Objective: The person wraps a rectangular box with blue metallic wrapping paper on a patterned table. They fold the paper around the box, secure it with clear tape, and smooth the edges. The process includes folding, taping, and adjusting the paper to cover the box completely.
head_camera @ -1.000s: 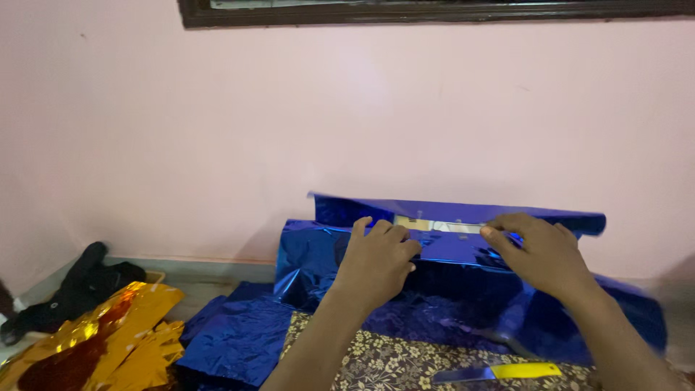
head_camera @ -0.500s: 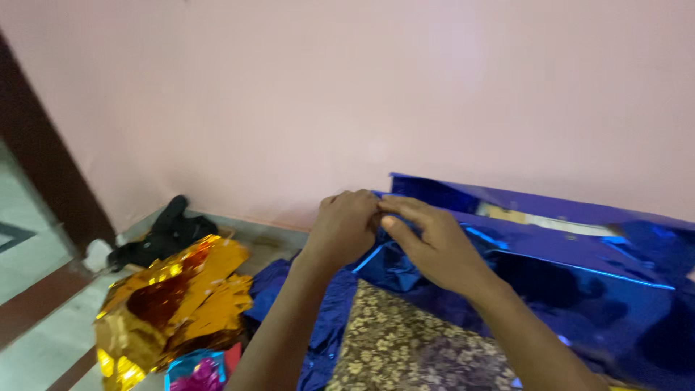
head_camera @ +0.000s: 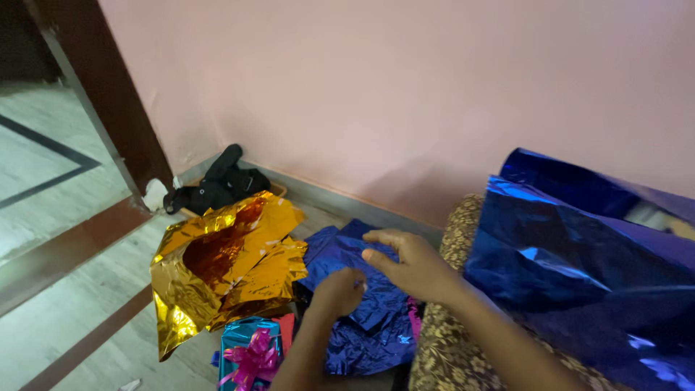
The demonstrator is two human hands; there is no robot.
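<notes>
My left hand (head_camera: 339, 289) is curled into a fist just above a crumpled pile of blue foil scraps (head_camera: 362, 333) on the floor. I cannot see anything in it. Beside it, slightly higher, my right hand (head_camera: 409, 264) hovers over the same pile with its fingers stretched out and nothing in them. To the right, a large box wrapped in shiny blue foil (head_camera: 579, 246) rests on a brown floral cushion (head_camera: 452, 347); neither hand touches it.
Crumpled gold foil (head_camera: 217, 261) lies on the floor left of the blue scraps. A teal gift with a pink bow (head_camera: 250, 355) sits below it. A black cloth (head_camera: 217, 185) lies by the pink wall, near a dark door frame (head_camera: 108, 94).
Both hands left the blue wrapped box and came down to the left over the floor scraps. The view swung left and down, bringing the doorway and the teal gift into sight.
</notes>
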